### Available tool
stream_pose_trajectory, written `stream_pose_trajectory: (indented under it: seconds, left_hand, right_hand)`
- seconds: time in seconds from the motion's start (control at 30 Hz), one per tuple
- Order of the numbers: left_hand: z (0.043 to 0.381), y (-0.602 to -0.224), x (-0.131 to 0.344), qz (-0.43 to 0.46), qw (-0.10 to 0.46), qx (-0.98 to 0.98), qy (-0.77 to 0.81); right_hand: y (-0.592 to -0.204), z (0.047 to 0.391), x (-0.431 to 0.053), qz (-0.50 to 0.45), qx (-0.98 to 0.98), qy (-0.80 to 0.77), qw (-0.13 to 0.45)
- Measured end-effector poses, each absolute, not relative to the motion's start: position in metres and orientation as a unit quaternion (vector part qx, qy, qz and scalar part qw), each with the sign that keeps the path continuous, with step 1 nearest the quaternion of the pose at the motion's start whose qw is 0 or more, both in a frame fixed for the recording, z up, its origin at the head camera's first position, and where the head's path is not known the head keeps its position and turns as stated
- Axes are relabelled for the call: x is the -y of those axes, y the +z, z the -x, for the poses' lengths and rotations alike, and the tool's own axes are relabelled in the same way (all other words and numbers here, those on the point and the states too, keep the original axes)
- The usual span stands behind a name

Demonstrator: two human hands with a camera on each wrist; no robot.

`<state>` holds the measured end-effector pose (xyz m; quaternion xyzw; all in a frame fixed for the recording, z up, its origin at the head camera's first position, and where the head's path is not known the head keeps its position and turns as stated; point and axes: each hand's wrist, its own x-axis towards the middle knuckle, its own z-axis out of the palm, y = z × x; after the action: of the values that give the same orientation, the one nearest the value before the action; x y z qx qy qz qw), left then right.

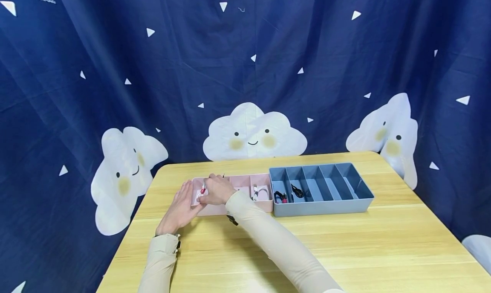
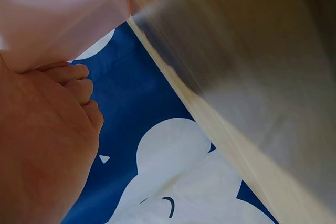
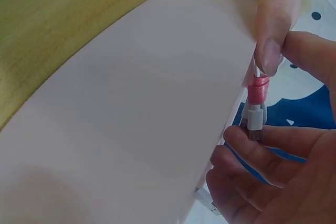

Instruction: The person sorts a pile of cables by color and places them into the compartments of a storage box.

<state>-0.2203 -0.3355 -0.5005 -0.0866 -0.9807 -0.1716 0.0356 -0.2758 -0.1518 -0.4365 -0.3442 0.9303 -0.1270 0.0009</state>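
At the left end of a pink divided box (image 1: 212,210), my left hand (image 1: 179,210) rests against the side with its fingers stretched along it. The left thumb lies at the front rim, near a white cable with a red wrap (image 3: 257,88). My right hand (image 1: 219,190) reaches into the leftmost compartment and holds this cable by its fingers, the connector (image 3: 254,119) pointing down in the right wrist view. Another white connector (image 3: 208,201) shows below the right fingers. The left wrist view catches the left hand (image 2: 47,135) touching the box wall (image 2: 63,19).
A white cable (image 1: 261,193) lies in the pink box's right compartment. Touching that end stands a blue divided box (image 1: 322,208) holding a black cable with red ends (image 1: 281,198) and a black cable (image 1: 297,191). Both boxes stand on a wooden table (image 1: 345,250) before a blue curtain (image 1: 184,71).
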Motion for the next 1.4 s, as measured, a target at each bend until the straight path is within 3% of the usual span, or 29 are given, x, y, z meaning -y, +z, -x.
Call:
stream_pose_trajectory:
  seconds: [1.4]
  left_hand:
    - [0.2199, -0.5003, 0.3354, 0.086, 0.037, 0.98, -0.174]
  right_hand:
    - [-0.4395, 0.2754, 0.1532, 0.345, -0.932, -0.111, 0.016]
